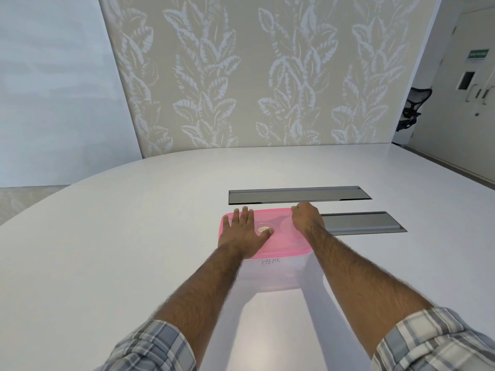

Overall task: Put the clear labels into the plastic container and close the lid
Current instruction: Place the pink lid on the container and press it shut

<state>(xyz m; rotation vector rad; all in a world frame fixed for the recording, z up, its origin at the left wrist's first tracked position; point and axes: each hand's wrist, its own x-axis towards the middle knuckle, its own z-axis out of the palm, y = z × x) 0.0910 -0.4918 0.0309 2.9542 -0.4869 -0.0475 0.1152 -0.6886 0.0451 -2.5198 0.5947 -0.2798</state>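
A clear plastic container [273,274] with handwriting on its near wall stands on the white table. Its pink lid [281,236] lies on top of it. My left hand [245,230] rests flat on the lid's left half, fingers spread, thumb by a round vent in the lid's middle. My right hand [306,216] presses down on the lid's far right corner with its fingers curled over the edge. No clear labels can be made out; what is inside the container is too faint to tell.
Two grey recessed cable trays are set into the table [134,236]: a long one [297,195] just beyond the container and a shorter one [361,222] to its right. A patterned partition stands behind the table. A black office chair [412,108] is at the far right.
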